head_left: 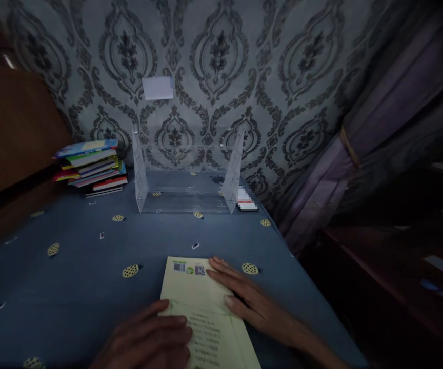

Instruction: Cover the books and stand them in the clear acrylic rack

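Note:
A pale yellow-green book [196, 287] lies on the table close to me, its printed back cover up and a barcode at the far end. Across its near left part, my left hand [152, 335] rests with fingers stretched out, slightly blurred. My right hand [250, 297] lies along the book's right edge, fingers extended and the thumb on the cover. Neither hand is closed around the book. Farther back, a clear acrylic rack [140, 177] with two side panels stands on the table near the wall.
Several stacked books [94, 166] sit at the back left beside a brown wooden piece of furniture [9, 123]. A phone-like white item [246, 200] lies right of the rack. The blue patterned tablecloth [86, 287] ends at the right, near a tied purple curtain [321, 179].

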A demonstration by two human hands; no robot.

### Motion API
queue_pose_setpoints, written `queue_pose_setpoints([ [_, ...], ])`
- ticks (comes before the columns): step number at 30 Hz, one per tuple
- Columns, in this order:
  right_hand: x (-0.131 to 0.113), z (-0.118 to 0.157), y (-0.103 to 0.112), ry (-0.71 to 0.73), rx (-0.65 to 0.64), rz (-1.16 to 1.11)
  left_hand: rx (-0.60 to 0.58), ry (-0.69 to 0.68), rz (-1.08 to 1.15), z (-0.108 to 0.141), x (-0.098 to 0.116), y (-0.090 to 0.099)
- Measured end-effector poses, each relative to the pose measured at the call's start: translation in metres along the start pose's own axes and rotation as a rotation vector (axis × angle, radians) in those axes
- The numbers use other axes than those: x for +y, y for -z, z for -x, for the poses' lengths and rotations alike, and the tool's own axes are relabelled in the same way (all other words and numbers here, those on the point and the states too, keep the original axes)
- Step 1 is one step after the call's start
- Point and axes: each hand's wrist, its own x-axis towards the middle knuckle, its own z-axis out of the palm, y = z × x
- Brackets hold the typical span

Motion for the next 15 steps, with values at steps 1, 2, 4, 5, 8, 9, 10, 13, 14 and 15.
queue_pose_setpoints([
  [1, -0.001, 0.002, 0.004, -0.008, -0.008, -0.068, 0.051, 0.058, 0.098, -0.007, -0.004, 0.005],
  [2, -0.001, 0.005, 0.008, -0.015, -0.002, -0.134, 0.110, 0.125, 0.205, -0.015, -0.009, 0.009],
  [4, -0.001, 0.008, 0.011, -0.013, 0.042, -0.251, 0.226, 0.283, 0.435, -0.034, -0.019, 0.018],
  [5, -0.001, 0.009, 0.011, -0.013, 0.067, -0.300, 0.268, 0.374, 0.543, -0.044, -0.025, 0.021],
  [8, -0.003, 0.008, 0.006, -0.044, 0.141, -0.414, 0.377, 0.597, 0.771, -0.074, -0.046, 0.022],
  [9, -0.004, 0.006, 0.004, -0.063, 0.174, -0.434, 0.450, 0.657, 0.808, -0.082, -0.053, 0.018],
  [10, -0.006, 0.003, 0.002, -0.084, 0.211, -0.445, 0.524, 0.715, 0.841, -0.089, -0.061, 0.013],
  [13, -0.012, -0.010, -0.002, -0.119, 0.311, -0.450, 0.557, 0.819, 0.929, -0.104, -0.082, -0.012],
  [14, -0.012, -0.015, -0.002, -0.115, 0.330, -0.462, 0.566, 0.849, 0.969, -0.108, -0.087, -0.021],
  [15, -0.012, -0.019, -0.001, -0.116, 0.347, -0.481, 0.585, 0.874, 1.020, -0.111, -0.091, -0.030],
])
